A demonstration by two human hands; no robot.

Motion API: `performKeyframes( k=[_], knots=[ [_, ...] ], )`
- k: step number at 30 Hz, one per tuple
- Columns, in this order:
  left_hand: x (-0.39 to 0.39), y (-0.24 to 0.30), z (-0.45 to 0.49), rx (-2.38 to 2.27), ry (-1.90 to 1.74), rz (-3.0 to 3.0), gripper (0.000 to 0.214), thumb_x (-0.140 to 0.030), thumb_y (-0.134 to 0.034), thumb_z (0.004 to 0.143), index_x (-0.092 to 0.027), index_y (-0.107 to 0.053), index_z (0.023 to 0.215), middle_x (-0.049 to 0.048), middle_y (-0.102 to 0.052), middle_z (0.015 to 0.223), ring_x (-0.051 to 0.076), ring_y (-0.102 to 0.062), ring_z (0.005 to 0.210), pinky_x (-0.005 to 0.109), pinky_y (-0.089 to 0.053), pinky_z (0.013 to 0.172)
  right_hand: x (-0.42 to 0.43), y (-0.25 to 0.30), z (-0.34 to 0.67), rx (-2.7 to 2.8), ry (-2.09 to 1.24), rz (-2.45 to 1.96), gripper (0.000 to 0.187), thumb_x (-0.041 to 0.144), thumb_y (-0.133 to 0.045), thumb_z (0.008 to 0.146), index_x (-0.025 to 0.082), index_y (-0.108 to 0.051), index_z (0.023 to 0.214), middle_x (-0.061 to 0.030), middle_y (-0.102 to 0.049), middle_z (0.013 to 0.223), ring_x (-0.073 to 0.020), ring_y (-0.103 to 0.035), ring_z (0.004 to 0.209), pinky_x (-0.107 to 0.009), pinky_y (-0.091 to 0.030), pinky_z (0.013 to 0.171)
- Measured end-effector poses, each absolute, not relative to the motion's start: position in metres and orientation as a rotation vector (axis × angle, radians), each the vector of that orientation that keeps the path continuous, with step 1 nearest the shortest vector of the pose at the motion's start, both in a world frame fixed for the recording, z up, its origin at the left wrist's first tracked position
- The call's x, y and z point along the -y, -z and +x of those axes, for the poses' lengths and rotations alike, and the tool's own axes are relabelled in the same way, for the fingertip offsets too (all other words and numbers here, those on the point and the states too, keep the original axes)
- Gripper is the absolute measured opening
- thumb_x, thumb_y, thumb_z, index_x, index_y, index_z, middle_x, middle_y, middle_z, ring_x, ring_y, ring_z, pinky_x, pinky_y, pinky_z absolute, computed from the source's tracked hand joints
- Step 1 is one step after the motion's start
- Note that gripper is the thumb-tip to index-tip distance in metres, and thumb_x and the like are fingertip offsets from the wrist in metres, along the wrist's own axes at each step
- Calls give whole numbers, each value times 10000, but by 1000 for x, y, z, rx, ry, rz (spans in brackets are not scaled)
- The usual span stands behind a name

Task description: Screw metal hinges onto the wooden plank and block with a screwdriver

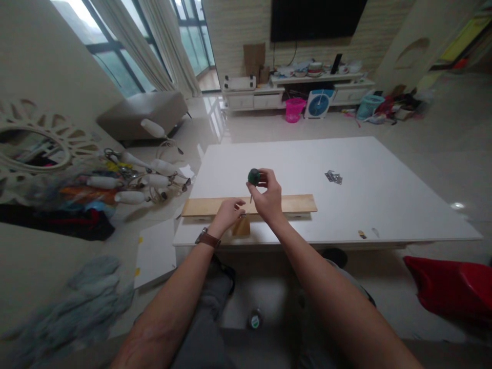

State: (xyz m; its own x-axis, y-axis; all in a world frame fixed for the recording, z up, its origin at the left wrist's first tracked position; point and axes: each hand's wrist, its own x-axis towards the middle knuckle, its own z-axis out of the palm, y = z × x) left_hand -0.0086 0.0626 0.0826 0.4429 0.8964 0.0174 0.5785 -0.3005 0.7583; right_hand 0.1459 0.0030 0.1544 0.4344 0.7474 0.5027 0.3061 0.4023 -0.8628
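My right hand (pixel 269 192) grips a screwdriver (pixel 253 177) by its dark green round handle. The thin shaft points down toward a long light-wood plank (pixel 295 203) lying near the front edge of the white table (pixel 369 200). Close by on the left, my left hand (pixel 229 212) has its fingers curled in at the plank's front side. A small metallic piece shows by those fingertips, too small to name. Below that hand, a short wooden piece (pixel 241 228) sticks out in front of the plank.
Several metal brackets (pixel 333 177) lie in a pile on the table's right half. Small bits (pixel 362 234) sit near its front edge. A white panel (pixel 156 251) leans at the left, beside a chandelier with white lamp tubes (pixel 154 180). A red seat (pixel 449 287) stands at right.
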Motion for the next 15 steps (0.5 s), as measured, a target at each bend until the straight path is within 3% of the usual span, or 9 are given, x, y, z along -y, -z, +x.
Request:
performKeyframes(
  k=[7, 15],
  knots=[
    [-66, -74, -5, -1227, -357, 2256, 131, -98, -703, 843, -159, -817, 854, 132, -811, 940, 250, -744, 900, 374, -556, 908, 3, -159, 157, 1113, -370, -1165, 286, 288, -698, 838, 292, -562, 1089, -36, -725, 1003, -220, -713, 936, -393, -615, 788],
    [-60, -83, -3, -1291, -239, 2410, 145, -154, -630, 929, -177, -724, 820, 120, -783, 921, 256, -699, 896, 347, -495, 850, 12, -167, 173, 1071, -357, -1163, 297, 294, -714, 843, 290, -551, 1091, -31, -719, 1001, -215, -708, 931, -378, -614, 789]
  ],
)
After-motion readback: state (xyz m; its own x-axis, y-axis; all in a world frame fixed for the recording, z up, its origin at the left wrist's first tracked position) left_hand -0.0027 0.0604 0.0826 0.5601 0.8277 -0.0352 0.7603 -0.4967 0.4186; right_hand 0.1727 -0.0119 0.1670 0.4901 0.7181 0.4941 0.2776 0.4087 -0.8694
